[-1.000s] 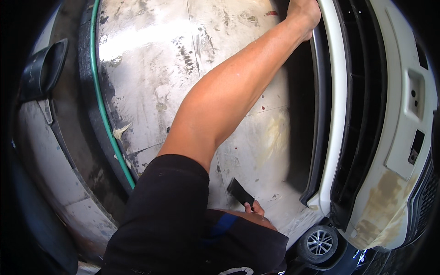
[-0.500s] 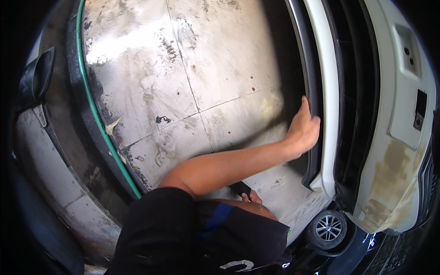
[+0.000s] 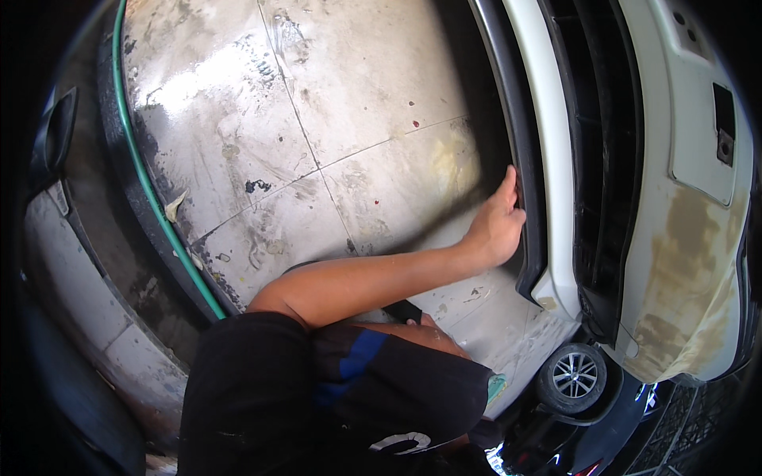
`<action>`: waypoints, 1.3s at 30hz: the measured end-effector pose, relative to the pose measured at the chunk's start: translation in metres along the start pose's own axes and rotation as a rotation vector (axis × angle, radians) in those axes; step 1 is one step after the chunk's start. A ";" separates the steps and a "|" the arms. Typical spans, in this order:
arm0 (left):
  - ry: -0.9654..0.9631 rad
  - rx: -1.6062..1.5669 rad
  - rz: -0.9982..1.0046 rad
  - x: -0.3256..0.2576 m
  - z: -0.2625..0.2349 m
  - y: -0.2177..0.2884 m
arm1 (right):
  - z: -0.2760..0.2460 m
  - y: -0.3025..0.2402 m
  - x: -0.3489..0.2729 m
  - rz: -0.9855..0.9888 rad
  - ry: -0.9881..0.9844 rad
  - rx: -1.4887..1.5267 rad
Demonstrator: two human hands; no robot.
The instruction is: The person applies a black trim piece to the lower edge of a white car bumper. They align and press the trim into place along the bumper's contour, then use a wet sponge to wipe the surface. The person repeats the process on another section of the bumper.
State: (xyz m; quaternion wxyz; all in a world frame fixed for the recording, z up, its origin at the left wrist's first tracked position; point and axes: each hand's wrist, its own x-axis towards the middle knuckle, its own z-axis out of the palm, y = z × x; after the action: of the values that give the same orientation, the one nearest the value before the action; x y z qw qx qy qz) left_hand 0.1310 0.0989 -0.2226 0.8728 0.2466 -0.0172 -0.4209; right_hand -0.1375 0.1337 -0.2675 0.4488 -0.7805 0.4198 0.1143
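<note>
My left hand point(image 3: 494, 228) reaches across to the right, bare arm stretched out. It rests against the black lower trim point(image 3: 524, 151) of a white bumper point(image 3: 556, 159). One finger is straight and points up along the trim's inner edge; the thumb side faces the bumper. Most other fingers and the palm are hidden, so anything under them does not show. My right hand is out of view. Brownish sanded patches point(image 3: 675, 293) mark the bumper's right side, beside a raised panel with a dark slot point(image 3: 724, 115).
A green hose point(image 3: 148, 186) runs along the dark ledge at left, by a torn scrap point(image 3: 175, 206). Stained tiles make up the floor point(image 3: 357, 79). A car wheel point(image 3: 573, 378) stands beyond the bumper's near end. My bent leg point(image 3: 417, 337) is below my arm.
The view has shifted, so the floor and bumper appear farther left and up. My left hand stays at the black trim, slightly lower along it.
</note>
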 end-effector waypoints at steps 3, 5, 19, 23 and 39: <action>-0.068 0.189 -0.075 -0.016 0.001 -0.023 | 0.005 0.006 -0.001 -0.052 0.023 0.071; -0.089 0.254 -0.090 -0.018 0.002 -0.034 | 0.004 0.007 -0.005 0.084 0.004 0.124; 0.246 0.203 0.281 0.058 0.005 0.067 | -0.296 0.037 -0.176 0.283 0.741 -1.023; 0.258 0.284 0.169 0.054 -0.013 0.040 | -0.273 0.134 -0.230 0.554 0.617 -1.191; 0.516 1.049 0.056 0.118 -0.046 0.182 | -0.223 0.370 -0.200 0.362 0.015 -0.535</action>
State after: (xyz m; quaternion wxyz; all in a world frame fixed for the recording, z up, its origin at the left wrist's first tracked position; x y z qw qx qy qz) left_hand 0.3502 0.1259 -0.2027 0.6208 0.7396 -0.0165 -0.2593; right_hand -0.5869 -0.0238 -0.2525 0.1971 -0.7843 0.5103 0.2927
